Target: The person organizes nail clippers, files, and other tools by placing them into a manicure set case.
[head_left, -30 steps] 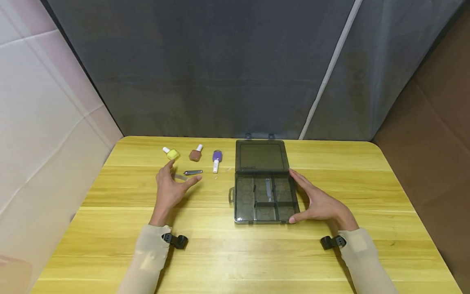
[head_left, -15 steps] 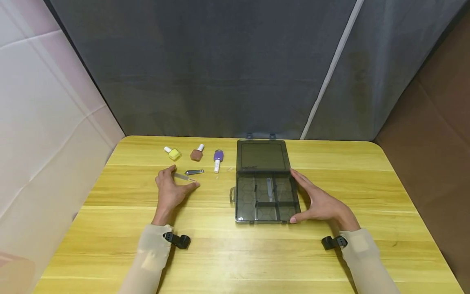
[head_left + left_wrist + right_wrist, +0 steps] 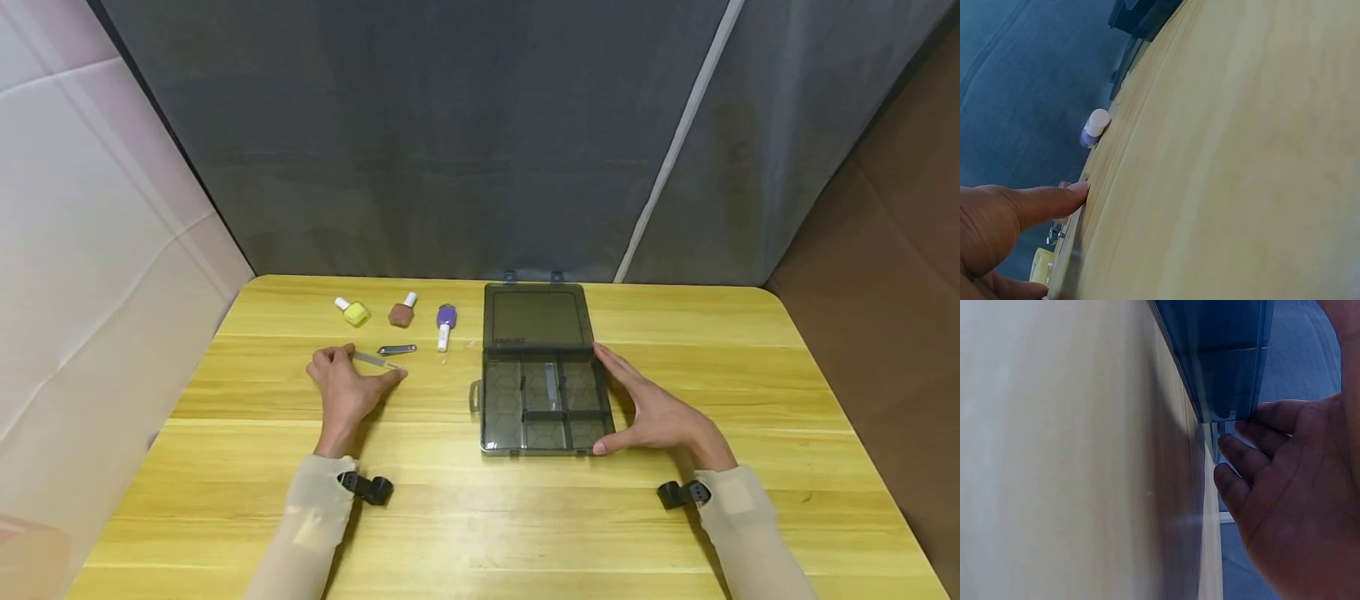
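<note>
In the head view my left hand (image 3: 347,398) spans a narrow, translucent grey strip like a nail file (image 3: 371,360). Thumb and index finger pinch it at its two ends, low over the table. Just beyond lies a silver nail clipper (image 3: 397,350). Behind it are three nail polish bottles with white caps: yellow (image 3: 356,313), brown (image 3: 401,314) and purple (image 3: 446,317). My right hand (image 3: 663,418) holds the right side of a dark see-through compartment box (image 3: 501,417), thumb on the front corner, fingers near the hinge. The lid (image 3: 536,317) lies folded back.
A slim silvery strip (image 3: 551,385) lies in the box's middle compartment. Small clear bits (image 3: 470,344) lie between the purple bottle and the box. A handle (image 3: 475,397) sticks out of the box's left side. A dark curtain (image 3: 420,150) hangs behind the table (image 3: 480,525).
My left hand has come down and nearer, its index finger drawing away from the yellow bottle to the strip's far end. The right hand and the box stay put.
</note>
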A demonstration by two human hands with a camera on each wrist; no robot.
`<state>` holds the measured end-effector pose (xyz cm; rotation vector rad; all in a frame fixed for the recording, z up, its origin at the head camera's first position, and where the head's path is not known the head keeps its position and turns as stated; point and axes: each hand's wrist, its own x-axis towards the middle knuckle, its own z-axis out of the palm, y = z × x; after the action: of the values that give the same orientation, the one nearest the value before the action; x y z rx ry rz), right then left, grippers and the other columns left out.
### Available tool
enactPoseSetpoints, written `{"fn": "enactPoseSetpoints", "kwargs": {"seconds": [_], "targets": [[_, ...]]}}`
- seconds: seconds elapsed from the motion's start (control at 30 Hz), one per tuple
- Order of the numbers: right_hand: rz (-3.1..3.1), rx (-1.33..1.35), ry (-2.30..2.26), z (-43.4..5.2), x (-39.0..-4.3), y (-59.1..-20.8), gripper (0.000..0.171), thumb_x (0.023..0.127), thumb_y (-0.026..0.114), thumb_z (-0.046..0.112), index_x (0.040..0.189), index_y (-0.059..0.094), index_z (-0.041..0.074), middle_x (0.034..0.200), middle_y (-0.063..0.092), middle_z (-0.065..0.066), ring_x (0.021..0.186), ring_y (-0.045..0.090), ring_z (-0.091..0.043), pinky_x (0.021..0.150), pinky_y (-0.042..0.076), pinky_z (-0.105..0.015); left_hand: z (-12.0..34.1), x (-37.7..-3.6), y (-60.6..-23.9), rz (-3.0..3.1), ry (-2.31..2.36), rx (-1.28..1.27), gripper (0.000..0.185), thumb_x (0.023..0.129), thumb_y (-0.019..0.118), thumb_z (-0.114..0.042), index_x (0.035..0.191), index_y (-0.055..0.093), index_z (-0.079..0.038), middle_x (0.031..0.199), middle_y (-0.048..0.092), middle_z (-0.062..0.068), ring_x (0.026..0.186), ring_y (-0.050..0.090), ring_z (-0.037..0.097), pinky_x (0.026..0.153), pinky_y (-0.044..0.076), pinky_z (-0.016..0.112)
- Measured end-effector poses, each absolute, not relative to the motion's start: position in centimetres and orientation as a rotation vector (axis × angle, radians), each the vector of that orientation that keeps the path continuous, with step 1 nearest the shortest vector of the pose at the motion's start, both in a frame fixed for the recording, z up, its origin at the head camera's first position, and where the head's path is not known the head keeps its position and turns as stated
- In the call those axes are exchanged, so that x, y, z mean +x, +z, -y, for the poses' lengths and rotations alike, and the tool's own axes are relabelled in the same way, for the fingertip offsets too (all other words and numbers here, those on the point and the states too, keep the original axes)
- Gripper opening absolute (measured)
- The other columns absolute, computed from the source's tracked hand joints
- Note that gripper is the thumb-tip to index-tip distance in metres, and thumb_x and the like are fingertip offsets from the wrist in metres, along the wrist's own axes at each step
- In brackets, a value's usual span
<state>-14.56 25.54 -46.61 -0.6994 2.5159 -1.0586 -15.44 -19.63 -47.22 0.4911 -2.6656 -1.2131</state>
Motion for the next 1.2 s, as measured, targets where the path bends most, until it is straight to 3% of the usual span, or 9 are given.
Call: {"fn": "enactPoseSetpoints", "kwargs": {"seconds": [0.3, 0.53, 0.83, 1.2], "targets": [[-2.513, -0.697, -1.057, -25.6, -14.5, -46.4, 0.141, 0.066, 0.094, 0.054, 0.167, 0.0, 0.025, 0.175, -0.002, -0.005, 0.159, 0.01, -0.042, 0.117, 0.026, -0.073, 19.5, -15.6, -47.1, 2.637, -1.177, 0.488, 0.088, 0.078, 0.091, -0.028, 0.141, 0.047, 0.015, 0.136, 0.037, 0.031, 0.132, 0.025, 0.044, 0.111, 0.034, 0.056], [-2.507, -0.683, -1.065, -25.6, -14.4, -46.3, 0.141, 0.065, 0.094, 0.054, 0.167, 0.001, 0.026, 0.175, -0.002, -0.002, 0.159, 0.01, -0.04, 0.118, 0.026, -0.072, 18.9, -15.6, -46.9, 2.645, -1.165, 0.546, 0.095, 0.072, 0.094, -0.032, 0.137, 0.043, 0.015, 0.135, 0.034, 0.029, 0.129, 0.026, 0.043, 0.108, 0.038, 0.055], [-2.506, -0.69, -1.067, -25.5, -14.6, -46.4, 0.141, 0.065, 0.094, 0.054, 0.167, 0.0, 0.026, 0.175, -0.002, -0.002, 0.159, 0.009, -0.039, 0.118, 0.026, -0.071, 18.8, -15.6, -46.7, 2.627, -1.162, 0.532, 0.084, 0.077, 0.091, -0.028, 0.132, 0.046, 0.017, 0.132, 0.036, 0.03, 0.127, 0.028, 0.043, 0.107, 0.038, 0.056], [-2.507, -0.691, -1.061, -25.5, -14.5, -46.4, 0.141, 0.065, 0.094, 0.055, 0.167, 0.0, 0.027, 0.175, -0.003, -0.002, 0.159, 0.009, -0.039, 0.118, 0.027, -0.071, 19.8, -15.7, -46.7, 2.67, -1.15, 0.515, 0.084, 0.075, 0.087, -0.029, 0.135, 0.048, 0.015, 0.134, 0.04, 0.032, 0.129, 0.03, 0.044, 0.105, 0.042, 0.056]]}}
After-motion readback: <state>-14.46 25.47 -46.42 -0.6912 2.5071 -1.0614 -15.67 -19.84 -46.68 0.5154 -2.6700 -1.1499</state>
